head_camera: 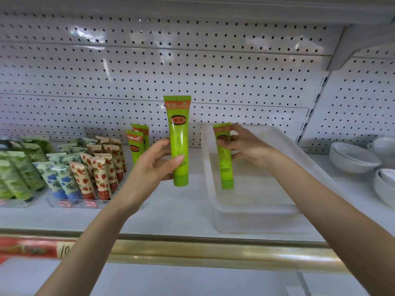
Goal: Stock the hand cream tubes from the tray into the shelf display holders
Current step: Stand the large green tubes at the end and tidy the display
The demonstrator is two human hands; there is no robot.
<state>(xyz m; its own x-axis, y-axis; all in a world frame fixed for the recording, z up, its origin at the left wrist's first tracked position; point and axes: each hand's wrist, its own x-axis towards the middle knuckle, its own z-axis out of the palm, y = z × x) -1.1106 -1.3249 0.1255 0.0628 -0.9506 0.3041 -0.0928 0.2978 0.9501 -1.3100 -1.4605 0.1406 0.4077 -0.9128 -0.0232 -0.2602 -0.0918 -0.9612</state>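
Tubes fill both hands. The left hand [154, 161] pinches the left tube [178, 135] between thumb and fingers, upright and cap down, above the shelf [171, 210] between the holders [70, 202] and the tray [256, 218]. The right hand [248, 146] pinches the right tube [224, 165] by its upper half, cap down, over the tray.

I'd say the step in hand is seating the left tube beside the standing tubes [136, 144] at the back of the display. To do it well, keep it upright with the cap down and the label facing out like its neighbours. Lower it straight into a free slot, not in from the side, so the light standing ones aren't tipped. Let go only once the cap rests firmly. The right tube can wait over the tray until then.

Counting this green kind: 4 in all, 2 in the hands and 2 standing. 1 tray, and I see no other tube in it. The patterned tubes [102, 174] stand in packed rows, too crowded to count surely. On the far right sit 3 stacks of bowls [352, 159].
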